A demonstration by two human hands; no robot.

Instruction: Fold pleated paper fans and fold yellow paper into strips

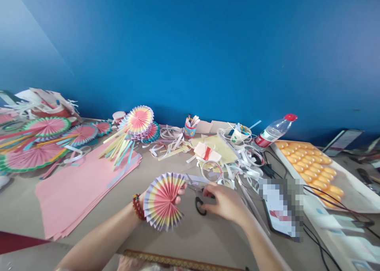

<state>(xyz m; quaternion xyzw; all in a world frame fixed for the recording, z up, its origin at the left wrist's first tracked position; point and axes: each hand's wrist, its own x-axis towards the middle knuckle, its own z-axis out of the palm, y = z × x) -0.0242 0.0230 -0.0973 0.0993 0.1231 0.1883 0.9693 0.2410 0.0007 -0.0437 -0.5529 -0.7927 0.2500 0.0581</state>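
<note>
A pleated paper fan (162,201) in pink, yellow and lilac is spread into most of a circle, with a gap at its lower right. My left hand (181,192) holds it from behind. Most of that hand is hidden by the paper; a few fingertips show at the fan's right edge. Just to the right, my right hand (225,201) has its fingers curled on the black handles of a pair of scissors (197,207). The scissor blades point up and left toward the fan, above the table.
Pink paper sheets (77,192) lie at left, near several finished paper fans (81,134). Paper strips and tape rolls (211,171) clutter the back. A bottle (273,131), a phone (280,211) and a tray (359,194) of orange-yellow pieces stand at right.
</note>
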